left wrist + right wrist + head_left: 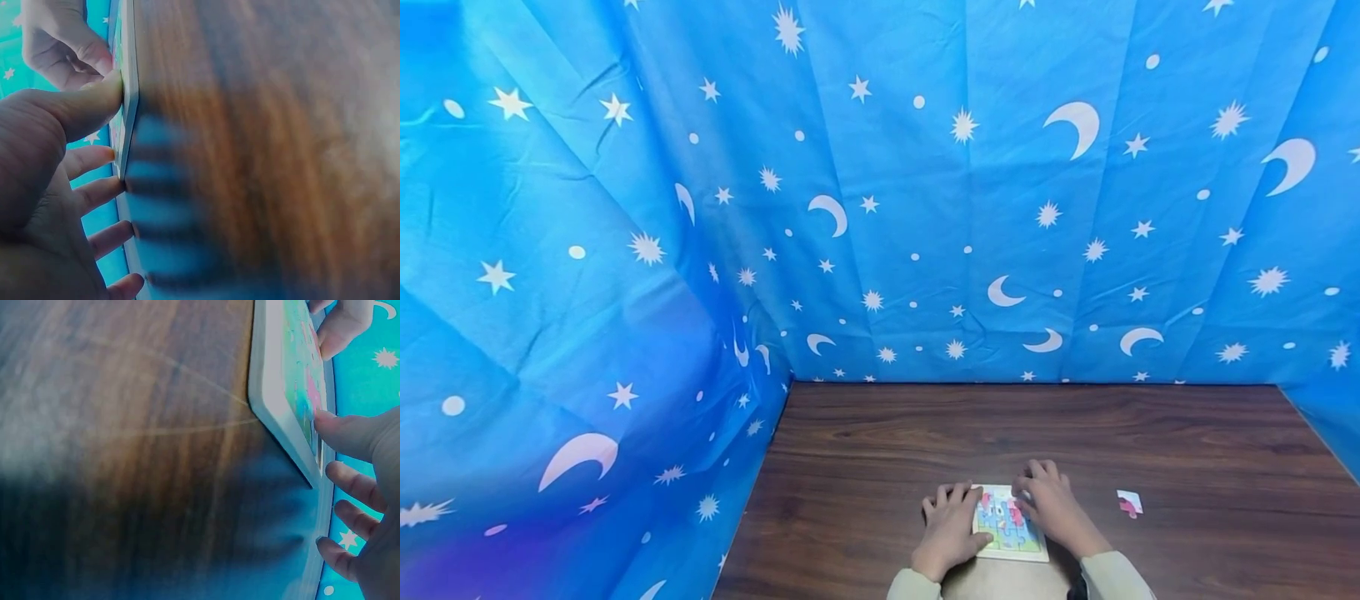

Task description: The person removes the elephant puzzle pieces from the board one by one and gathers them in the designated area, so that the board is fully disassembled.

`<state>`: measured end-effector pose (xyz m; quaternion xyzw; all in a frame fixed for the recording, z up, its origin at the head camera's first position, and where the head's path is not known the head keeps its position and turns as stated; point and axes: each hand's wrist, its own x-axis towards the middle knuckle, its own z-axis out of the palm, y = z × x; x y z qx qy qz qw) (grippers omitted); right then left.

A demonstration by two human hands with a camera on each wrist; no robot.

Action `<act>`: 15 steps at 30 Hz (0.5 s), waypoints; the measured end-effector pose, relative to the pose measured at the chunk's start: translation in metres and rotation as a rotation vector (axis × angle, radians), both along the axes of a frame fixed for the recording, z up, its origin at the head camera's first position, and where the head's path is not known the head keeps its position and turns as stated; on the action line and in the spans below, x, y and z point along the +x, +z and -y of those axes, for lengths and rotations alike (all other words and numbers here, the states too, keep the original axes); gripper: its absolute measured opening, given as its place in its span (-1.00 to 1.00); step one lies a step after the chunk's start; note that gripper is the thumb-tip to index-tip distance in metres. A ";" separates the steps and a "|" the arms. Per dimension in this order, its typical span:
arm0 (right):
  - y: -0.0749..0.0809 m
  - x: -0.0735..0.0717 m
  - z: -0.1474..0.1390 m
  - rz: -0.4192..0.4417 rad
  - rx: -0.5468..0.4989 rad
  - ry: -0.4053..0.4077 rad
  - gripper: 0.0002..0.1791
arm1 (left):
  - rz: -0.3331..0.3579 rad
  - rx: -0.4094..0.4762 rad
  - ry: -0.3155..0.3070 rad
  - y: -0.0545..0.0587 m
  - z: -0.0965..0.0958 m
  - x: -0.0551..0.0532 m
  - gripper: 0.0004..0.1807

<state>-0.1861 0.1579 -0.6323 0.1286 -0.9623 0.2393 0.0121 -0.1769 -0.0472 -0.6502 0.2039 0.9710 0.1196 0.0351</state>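
One puzzle (1006, 535) lies flat before me, near the close side of the table (880, 433), its pale rim (1018, 557) roughly square to my body; I judge it sits there so that both hands reach it without stretching and the picture reads upright to me. A dark patch shows by its far right corner in the right wrist view, perhaps an unfilled slot, though I can't be sure.

My left hand (951, 531) is spread wide along the left side, thumb over the rim, forefinger up by the far left corner, the other fingers fanned out beyond the edge. It grips nothing; it seems set there to keep the puzzle from sliding.

My right hand (1054, 508) is at the far right corner, thumb touching the face, the other fingers parted, lightly bent and just past the rim. I take it as pressing down there; whether a piece sits under that thumb I cannot tell.

Outward to the right, a loose piece (1129, 503), pink and white, lies on the table, well apart from the puzzle and beyond my right hand, untouched. I'd say that spot leaves it handy yet clear of my forearm. Blue cloth (917, 208) with moons and stars hangs behind everything.
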 end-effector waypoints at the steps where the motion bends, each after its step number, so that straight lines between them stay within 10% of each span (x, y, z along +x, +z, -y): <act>1: 0.000 0.000 0.000 -0.002 0.007 0.004 -0.92 | 0.001 -0.003 0.001 0.001 0.000 0.000 -0.28; 15: 0.002 -0.001 -0.001 -0.043 0.013 0.025 -0.88 | 0.002 -0.045 -0.013 0.012 -0.002 -0.002 -0.36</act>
